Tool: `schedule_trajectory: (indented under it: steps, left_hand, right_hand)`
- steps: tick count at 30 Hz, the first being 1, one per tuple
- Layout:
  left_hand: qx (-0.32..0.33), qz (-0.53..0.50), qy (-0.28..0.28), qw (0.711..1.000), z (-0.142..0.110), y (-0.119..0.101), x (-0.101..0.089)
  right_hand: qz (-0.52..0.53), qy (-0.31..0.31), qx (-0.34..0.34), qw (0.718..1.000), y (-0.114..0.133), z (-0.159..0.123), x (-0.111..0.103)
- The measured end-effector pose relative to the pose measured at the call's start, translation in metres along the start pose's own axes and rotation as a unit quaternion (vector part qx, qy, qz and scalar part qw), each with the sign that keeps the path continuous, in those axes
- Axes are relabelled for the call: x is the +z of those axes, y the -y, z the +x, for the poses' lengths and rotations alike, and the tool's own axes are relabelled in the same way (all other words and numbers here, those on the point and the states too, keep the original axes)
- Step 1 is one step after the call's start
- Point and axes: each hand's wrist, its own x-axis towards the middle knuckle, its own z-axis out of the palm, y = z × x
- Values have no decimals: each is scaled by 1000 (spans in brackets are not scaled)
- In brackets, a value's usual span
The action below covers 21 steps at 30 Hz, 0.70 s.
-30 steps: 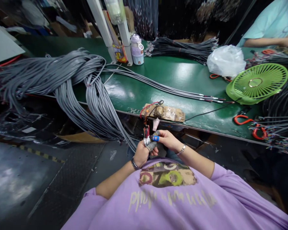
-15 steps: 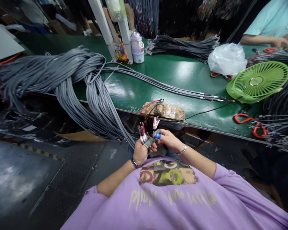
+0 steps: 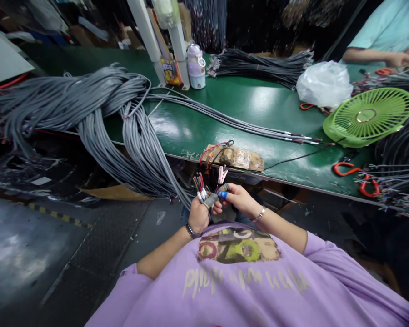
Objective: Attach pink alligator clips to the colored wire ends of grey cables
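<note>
Coloured wire ends (image 3: pixel 199 183) gripped in left hand (image 3: pixel 199 213), tipped since earlier toward eleven o'clock; gap to pink clip (image 3: pixel 222 175) at one o'clock widened, ends seemingly better exposed. Right hand (image 3: pixel 238 199) held beside at three o'clock; whether anything pinched cannot be told.

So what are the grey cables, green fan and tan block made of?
Grey cables: probably satin plastic sheathing; coloured wires emerge at the held ends.
Green fan: apparently smooth moulded plastic, given its even ribs.
Tan block: likely rough wood, by its uneven brown surface; partly shiny, perhaps taped.
</note>
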Motion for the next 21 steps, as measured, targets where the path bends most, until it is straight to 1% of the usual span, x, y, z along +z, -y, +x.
schedule_trajectory:
  steps: [2,4,9,13,18,19,21]
  left_hand:
    - [-5,6,16,1000,1,0,0]
    - [2,10,20,1000,1,1,1]
    - [20,10,-2,1000,-1,4,1]
    - [22,13,-1,1000,-1,5,-1]
    - [15,55,55,997,1,11,-6]
    - [16,59,55,997,1,12,-6]
    - [27,54,36,998,2,14,-6]
  right_hand:
    - [12,-10,-7,1000,-1,1,3]
    - [21,-14,-11,1000,-1,2,5]
    - [28,-17,-2,999,-1,4,7]
    - [14,13,-7,1000,2,5,7]
    - [6,43,-32,999,2,4,11]
    - [5,51,-33,998,2,4,12]
    - [10,68,-34,997,2,4,14]
